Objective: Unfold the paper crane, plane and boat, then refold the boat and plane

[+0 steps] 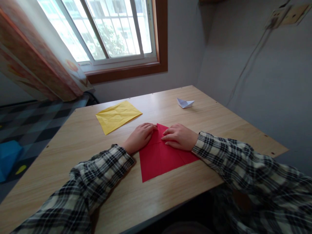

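Observation:
A sheet of red paper (159, 159) with crease lines lies on the table in front of me, its upper part folded to a peak. My left hand (142, 135) is closed at the upper left edge of the paper, fingers together and bent near the peak; the thumb is hidden. On the upper right part of the sheet rests my right hand (180, 136), with its fingers stretched out, slightly apart and touching the paper. Part of the right side is covered by this hand and its sleeve.
A creased yellow paper (119, 115) lies at the back left of the wooden table (117, 201). Further back on the right stands a small white paper boat (185, 103). Beyond the left edge, a blue object (9, 157) rests on checked cloth. A window (107, 32) is behind.

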Demonstrator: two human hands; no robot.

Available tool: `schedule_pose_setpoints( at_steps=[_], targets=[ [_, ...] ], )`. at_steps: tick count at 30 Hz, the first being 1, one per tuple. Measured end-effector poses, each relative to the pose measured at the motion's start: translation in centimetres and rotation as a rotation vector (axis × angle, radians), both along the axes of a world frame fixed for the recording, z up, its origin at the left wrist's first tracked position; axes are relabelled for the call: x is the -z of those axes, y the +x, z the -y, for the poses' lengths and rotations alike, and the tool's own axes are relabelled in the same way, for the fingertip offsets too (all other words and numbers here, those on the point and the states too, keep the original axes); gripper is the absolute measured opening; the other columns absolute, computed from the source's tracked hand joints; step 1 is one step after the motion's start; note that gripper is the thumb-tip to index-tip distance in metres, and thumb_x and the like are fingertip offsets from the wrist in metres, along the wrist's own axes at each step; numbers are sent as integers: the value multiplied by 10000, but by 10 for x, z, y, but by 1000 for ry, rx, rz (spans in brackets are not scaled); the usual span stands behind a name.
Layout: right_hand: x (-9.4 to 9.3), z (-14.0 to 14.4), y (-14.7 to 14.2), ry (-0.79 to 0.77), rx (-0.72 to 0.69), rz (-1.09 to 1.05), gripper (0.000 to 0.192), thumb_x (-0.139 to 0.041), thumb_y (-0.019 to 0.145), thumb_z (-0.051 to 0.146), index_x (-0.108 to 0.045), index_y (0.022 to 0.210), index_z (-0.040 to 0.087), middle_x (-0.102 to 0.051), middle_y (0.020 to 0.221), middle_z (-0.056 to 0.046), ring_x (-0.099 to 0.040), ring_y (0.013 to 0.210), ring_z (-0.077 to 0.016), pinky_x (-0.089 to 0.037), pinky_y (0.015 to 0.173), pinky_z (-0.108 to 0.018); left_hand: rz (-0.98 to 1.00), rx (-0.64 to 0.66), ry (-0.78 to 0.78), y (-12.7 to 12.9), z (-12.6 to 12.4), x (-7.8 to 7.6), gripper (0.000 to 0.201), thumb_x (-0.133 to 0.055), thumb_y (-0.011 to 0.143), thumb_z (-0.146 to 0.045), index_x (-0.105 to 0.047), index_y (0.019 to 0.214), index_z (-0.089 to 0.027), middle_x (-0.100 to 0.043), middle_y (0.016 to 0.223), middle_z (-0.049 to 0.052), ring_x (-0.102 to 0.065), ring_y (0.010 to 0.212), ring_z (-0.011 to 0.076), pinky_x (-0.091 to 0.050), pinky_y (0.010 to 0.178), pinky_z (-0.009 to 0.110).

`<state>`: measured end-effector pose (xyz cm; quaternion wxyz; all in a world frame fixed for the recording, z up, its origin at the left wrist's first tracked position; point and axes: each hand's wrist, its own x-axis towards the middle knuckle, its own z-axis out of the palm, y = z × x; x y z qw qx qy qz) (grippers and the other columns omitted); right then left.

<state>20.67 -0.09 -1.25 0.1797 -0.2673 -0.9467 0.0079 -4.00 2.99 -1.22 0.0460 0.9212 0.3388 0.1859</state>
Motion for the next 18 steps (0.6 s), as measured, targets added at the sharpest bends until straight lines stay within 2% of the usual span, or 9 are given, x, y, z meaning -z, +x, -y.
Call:
schedule_pose_setpoints(
  at_steps=[10, 18],
  targets=[
    [0, 0, -1, 0, 1, 7, 253, -545, 971, 316, -748, 1091, 222, -728, 1111, -100, -632, 988, -224, -434, 877, -389, -58, -14, 3, -2, -2, 4, 279, -400, 985, -212, -575, 1200, -187, -637, 1305, 97, -544, 1242, 221, -441, 1078, 470],
    [0, 0, -1, -4, 1, 4, 259, -538, 974, 320, -751, 1085, 224, -727, 1118, -101, -632, 981, -230, -428, 873, -395, -56, -24, -5, -3, -1, 5, 287, -413, 972, -217, -572, 1209, -192, -633, 1313, 99, -531, 1261, 232, -440, 1079, 478]
  ],
)
